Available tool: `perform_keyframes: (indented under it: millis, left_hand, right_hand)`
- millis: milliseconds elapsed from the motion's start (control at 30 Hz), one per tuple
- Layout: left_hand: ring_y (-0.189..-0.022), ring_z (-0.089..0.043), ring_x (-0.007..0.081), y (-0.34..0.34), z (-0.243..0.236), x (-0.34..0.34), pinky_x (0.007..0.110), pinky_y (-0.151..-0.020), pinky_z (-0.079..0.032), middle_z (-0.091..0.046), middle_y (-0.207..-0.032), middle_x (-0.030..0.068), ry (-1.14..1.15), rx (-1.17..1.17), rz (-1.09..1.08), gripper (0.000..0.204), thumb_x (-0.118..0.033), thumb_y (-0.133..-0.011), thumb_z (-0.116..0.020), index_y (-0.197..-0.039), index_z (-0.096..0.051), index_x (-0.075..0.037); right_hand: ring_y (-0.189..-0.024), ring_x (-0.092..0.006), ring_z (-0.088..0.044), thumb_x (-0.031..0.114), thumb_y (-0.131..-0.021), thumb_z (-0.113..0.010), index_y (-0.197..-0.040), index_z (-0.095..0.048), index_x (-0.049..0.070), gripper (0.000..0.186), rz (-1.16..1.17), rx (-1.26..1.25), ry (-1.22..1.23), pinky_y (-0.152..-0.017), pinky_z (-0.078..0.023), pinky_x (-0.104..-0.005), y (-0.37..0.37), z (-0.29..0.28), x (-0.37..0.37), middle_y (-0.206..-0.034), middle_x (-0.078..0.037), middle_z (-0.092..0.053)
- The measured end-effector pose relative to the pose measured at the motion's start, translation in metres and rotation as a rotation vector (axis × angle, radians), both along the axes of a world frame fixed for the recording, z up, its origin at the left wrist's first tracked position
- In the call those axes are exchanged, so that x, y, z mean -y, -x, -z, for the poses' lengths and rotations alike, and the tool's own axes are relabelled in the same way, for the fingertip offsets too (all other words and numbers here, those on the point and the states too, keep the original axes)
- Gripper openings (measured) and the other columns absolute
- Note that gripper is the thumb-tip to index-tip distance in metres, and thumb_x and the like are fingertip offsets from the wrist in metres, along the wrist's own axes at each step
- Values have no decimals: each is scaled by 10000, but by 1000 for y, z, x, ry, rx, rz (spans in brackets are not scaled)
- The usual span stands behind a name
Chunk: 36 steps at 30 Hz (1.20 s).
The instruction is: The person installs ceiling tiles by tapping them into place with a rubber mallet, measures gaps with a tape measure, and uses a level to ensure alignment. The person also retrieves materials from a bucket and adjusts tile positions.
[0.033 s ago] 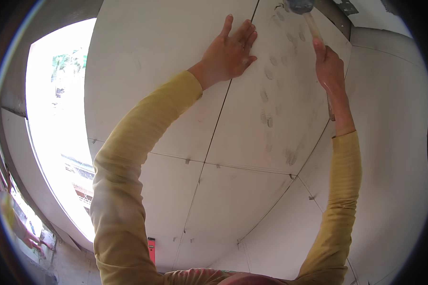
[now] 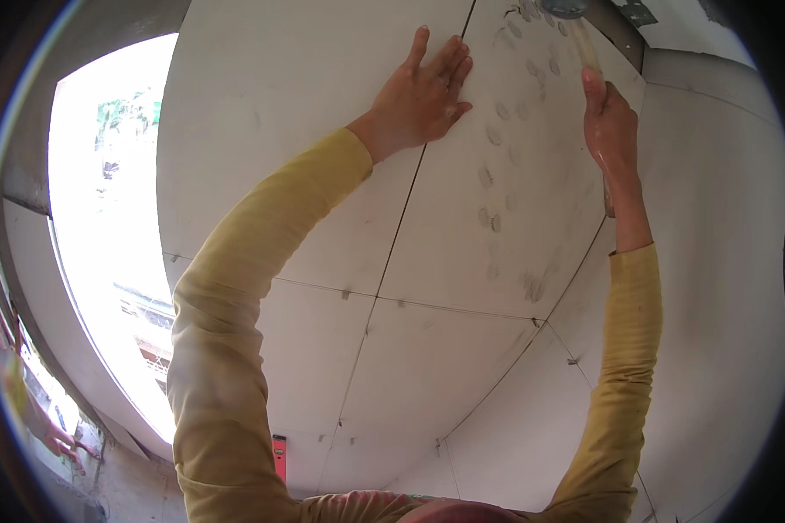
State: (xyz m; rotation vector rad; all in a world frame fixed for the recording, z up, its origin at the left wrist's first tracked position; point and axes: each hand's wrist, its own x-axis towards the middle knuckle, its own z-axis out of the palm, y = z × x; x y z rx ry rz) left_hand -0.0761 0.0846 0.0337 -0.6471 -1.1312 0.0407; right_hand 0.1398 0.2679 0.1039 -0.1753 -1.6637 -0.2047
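My left hand (image 2: pixel 419 100) lies open on a large off-white panel (image 2: pixel 296 78), its fingers spread across and beside a dark seam between panels. My right hand (image 2: pixel 610 126) grips the pale handle of a mallet (image 2: pixel 565 9) near the upper right; its dark head is partly cut off by the top of the view. The panel under the mallet carries a trail of grey oval marks (image 2: pixel 494 135) that runs down between my hands. Thin seams with small clips (image 2: pixel 346 294) cross the panels below.
A bright opening (image 2: pixel 96 192) is on the left, and another person's hand and arm (image 2: pixel 57 440) show at the lower left. A red level (image 2: pixel 279 458) stands at the bottom centre behind my left arm. Panelled surfaces (image 2: pixel 715 261) continue on the right, with a dark object at the far edge.
My right hand and the mallet have shifted slightly to the right, with the mallet's head a little higher. My left hand stays in almost the same place.
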Motion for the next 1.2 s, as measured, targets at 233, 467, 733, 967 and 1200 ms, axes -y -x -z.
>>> perform_keyframes:
  millis: [233,467,733,967,1200]
  left_hand:
    - [-1510,-307,266,-14,-6,-1,608,-1202,-245,-546,-1492,103,29,74,-25,631,-488,-1061,-434,-1426,-563,10]
    - [-1552,-221,266,-19,-65,5,616,-1234,-128,-487,-1554,102,19,168,-85,713,-545,-1078,-318,-1519,-441,2]
    - [-1550,-222,289,-12,-64,-6,622,-1237,-117,-428,-1585,127,4,175,-6,775,-580,-1034,-392,-1531,-410,15]
    - [-1534,-270,249,-12,-62,-5,601,-1236,-146,-521,-1525,111,-22,112,-84,710,-530,-1073,-331,-1496,-467,24]
    - [-1514,-314,247,-9,-67,-14,608,-1206,-247,-541,-1485,147,-29,44,0,684,-533,-1056,-400,-1433,-536,21]
  right_hand:
    - [-836,-432,-714,670,-1043,-372,-1023,-666,-35,764,168,226,161,-718,-550,-470,26,-9,-13,-877,-268,-707]
    - [-853,-456,-699,660,-1042,-394,-998,-677,-30,747,-24,135,183,-734,-548,-478,27,-1,-11,-906,-276,-703]
    - [-847,-432,-672,687,-1022,-415,-974,-669,-19,752,-333,-262,-195,-826,-527,-485,13,-33,12,-839,-246,-687]
    - [-812,-434,-653,740,-998,-397,-905,-658,-22,811,-87,-26,13,-812,-529,-487,-4,-48,16,-821,-252,-675]
    - [-1044,-523,-658,691,-1030,-354,-1064,-665,-56,810,100,129,125,-914,-526,-547,19,-68,-24,-1002,-339,-697]
